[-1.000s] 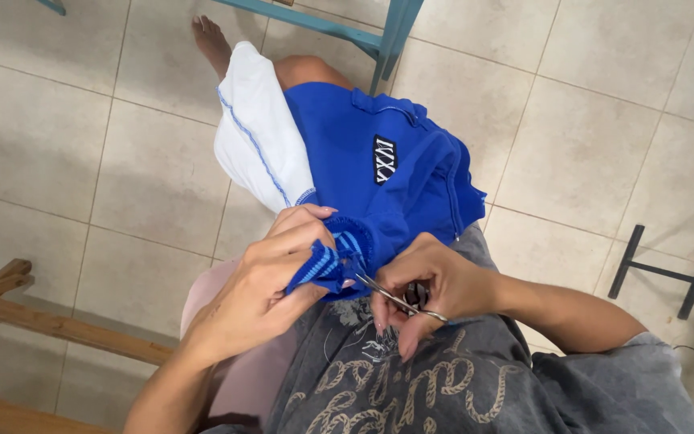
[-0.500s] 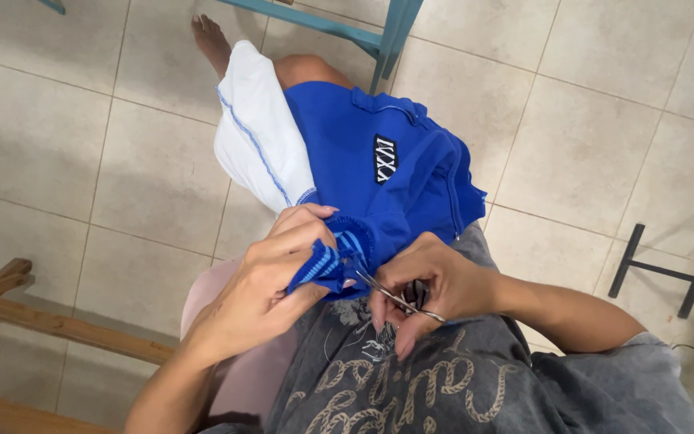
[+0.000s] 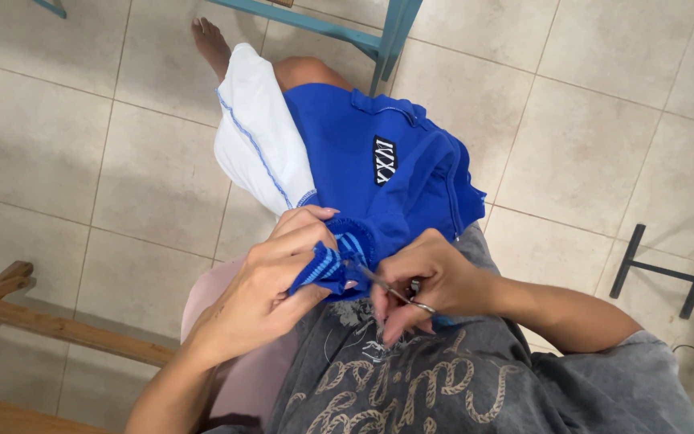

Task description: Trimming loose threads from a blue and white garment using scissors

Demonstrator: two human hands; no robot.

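We note a floor (image 3: 58,161) of pale square tiles filling most of the frame. A teal chair frame (image 3: 363,32) crosses the top centre, wooden rails (image 3: 50,325) run along the lower left, and a black metal stand (image 3: 668,273) sits at the right edge. A bare foot (image 3: 209,44) rests on the tiles at the upper centre. The blue garment (image 3: 379,177) with its white sleeve (image 3: 255,137) lies over the person's lap at frame centre. The left hand (image 3: 271,281) has its grip closed on the striped blue cuff (image 3: 327,269), bunched just below centre. The right hand (image 3: 427,281) has its grip closed around small scissors (image 3: 399,296), their tips touching the cuff. Open tile lies at left and upper right; the rails and stand hem the lower corners.
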